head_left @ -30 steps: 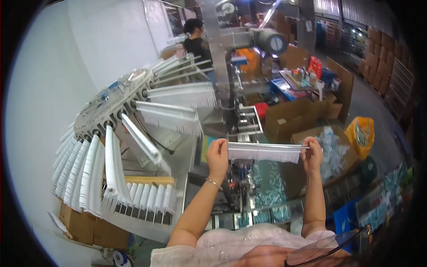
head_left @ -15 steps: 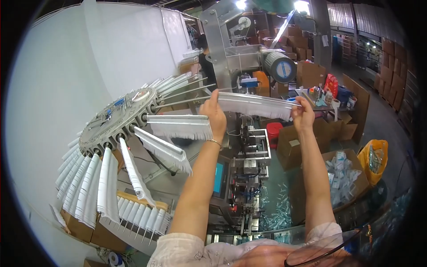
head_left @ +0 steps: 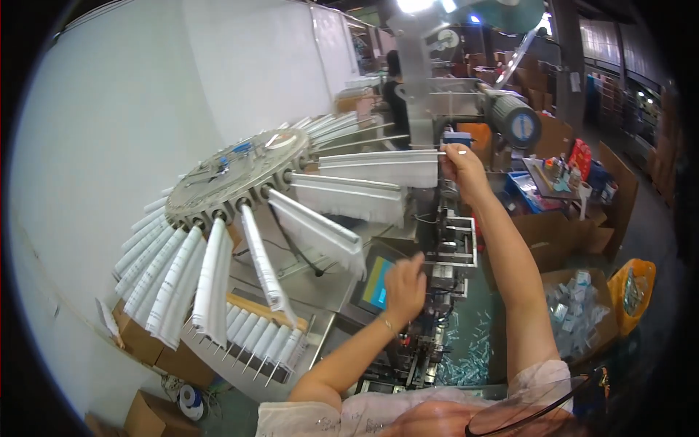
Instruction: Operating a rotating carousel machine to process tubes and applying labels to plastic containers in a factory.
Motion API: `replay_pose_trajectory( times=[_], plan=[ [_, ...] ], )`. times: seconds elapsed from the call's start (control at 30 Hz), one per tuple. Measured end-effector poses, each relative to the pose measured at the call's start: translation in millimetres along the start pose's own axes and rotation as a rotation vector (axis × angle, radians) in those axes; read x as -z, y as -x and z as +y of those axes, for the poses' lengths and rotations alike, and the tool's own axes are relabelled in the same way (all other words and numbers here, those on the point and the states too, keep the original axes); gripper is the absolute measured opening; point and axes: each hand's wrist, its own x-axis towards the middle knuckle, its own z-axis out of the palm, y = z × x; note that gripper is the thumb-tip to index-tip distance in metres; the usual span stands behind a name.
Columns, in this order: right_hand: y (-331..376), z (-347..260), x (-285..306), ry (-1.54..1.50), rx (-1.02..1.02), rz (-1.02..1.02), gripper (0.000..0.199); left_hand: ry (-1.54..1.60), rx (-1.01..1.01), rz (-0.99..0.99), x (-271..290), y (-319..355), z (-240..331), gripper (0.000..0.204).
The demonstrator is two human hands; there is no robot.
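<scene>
A white strip bundle point(head_left: 378, 167) is being pinched by the right hand point(head_left: 460, 166); the left hand point(head_left: 405, 285), loosely curled and holding nothing, is being held near a blue screen point(head_left: 378, 282); a yellow bag point(head_left: 630, 290) is being kept beside cardboard boxes point(head_left: 561, 237).

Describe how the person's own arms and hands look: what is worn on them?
Both forearms are bare. The left hand has a thin bracelet at the wrist. The right hand shows no glove or jewellery. Short pale sleeves with a faint pattern cover the upper arms.

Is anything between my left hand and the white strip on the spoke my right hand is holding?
Yes. The left hand hangs low by the small screen; another loaded white spoke lies between it and the white strip pinched by the right hand.
</scene>
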Motion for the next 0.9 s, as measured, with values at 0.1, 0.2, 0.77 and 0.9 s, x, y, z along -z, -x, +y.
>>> replay_pose_trajectory(
  times=[0.1,0.2,0.77,0.9],
  plan=[
    [2.9,9.4,-23.1,-0.016,0.039,0.085,0.020,0.123,-0.019,-0.165,32.9,44.2,7.3,0.037],
    [3.8,17.1,-23.2,-0.018,0.101,0.199,0.022,0.163,0.019,-0.281,66.8,78.5,7.0,0.027],
    [-11.3,41.9,-28.9,-0.203,0.201,0.021,0.034,0.291,0.453,-0.497,154.0,162.8,-15.1,0.013],
    [-12.2,46.0,-30.5,-0.241,0.179,0.043,0.033,0.276,0.417,-0.501,158.2,165.4,-18.4,0.012]
  ],
)
